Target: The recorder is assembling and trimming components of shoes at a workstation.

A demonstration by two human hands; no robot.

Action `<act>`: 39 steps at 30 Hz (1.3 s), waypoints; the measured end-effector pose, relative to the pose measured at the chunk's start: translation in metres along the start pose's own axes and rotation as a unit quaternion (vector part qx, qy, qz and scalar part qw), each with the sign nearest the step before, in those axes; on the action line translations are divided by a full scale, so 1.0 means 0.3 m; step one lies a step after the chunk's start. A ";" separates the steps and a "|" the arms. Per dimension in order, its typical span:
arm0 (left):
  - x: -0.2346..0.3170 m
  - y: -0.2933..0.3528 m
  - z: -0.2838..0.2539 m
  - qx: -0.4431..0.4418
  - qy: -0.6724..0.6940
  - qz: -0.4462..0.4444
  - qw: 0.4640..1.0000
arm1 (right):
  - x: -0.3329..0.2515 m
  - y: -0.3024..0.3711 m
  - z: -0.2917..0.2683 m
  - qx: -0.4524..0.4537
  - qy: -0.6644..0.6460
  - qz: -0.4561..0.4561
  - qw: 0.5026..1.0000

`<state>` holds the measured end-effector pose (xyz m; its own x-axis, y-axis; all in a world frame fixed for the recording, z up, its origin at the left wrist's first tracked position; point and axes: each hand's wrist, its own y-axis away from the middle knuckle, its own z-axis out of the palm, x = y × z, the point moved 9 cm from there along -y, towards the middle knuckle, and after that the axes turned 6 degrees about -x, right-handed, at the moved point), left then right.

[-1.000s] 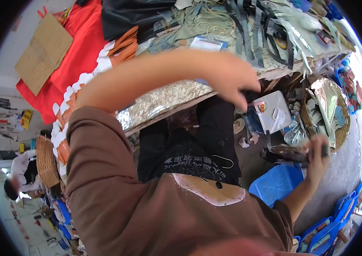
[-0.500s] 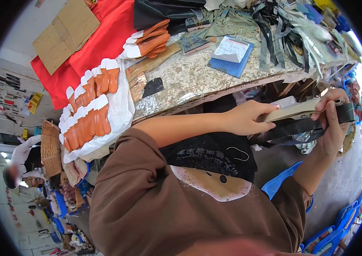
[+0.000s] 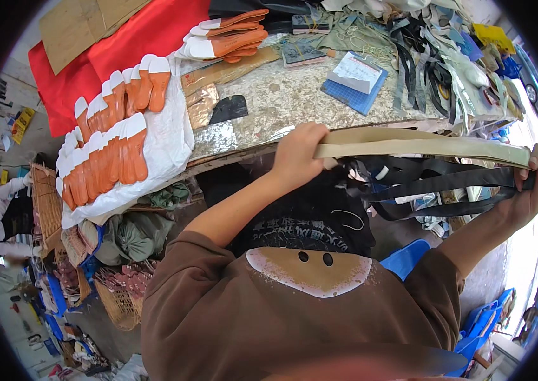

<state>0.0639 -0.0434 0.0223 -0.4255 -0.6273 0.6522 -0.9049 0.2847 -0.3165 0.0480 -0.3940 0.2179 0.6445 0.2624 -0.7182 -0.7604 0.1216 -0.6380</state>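
Both my arms are raised at the front edge of the workbench. A bundle of long beige strips (image 3: 421, 145) stretches between my hands, nearly level. My left hand (image 3: 301, 155) is closed round its left end. My right hand (image 3: 534, 184) grips the other end, the fingers folded over it. Long black strips (image 3: 434, 190) run below the beige ones from my right hand, drooping toward the left. Whether the two kinds are joined is hidden by my fingers.
On the bench (image 3: 256, 120), orange-and-white curved pieces (image 3: 101, 155) lie in rows on white sheeting (image 3: 167, 140). A blue pad (image 3: 351, 89) bears a paper. Black and grey strips (image 3: 431, 70) dangle over its right edge. Blue chairs (image 3: 481, 317) stand at right; another person (image 3: 9, 216) is far left.
My hands have moved apart, the left leftward and the right rightward. The beige strips are now drawn out long between them, and the black strips are spread out beneath.
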 end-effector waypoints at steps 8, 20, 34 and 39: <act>-0.166 0.099 -0.184 0.169 0.245 -0.084 0.951 | 0.063 0.019 -0.009 -0.053 -0.128 0.012 0.990; -0.069 0.114 -0.076 -0.297 -0.029 -0.158 0.941 | 0.423 0.152 -0.307 0.044 -0.059 0.192 0.979; 0.197 -0.144 0.076 -0.030 0.425 -0.112 0.898 | 0.530 0.096 0.283 -0.242 0.046 0.213 0.945; 0.101 -0.130 -0.452 0.169 0.472 -0.006 0.866 | 0.522 0.011 -0.335 0.043 -0.026 0.186 0.981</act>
<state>0.0846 0.0248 0.1477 -0.3812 0.2873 0.8787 -0.9218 -0.0453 -0.3851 0.1546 -0.4486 0.0755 0.3185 0.3519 -0.8802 -0.9474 0.0889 -0.3073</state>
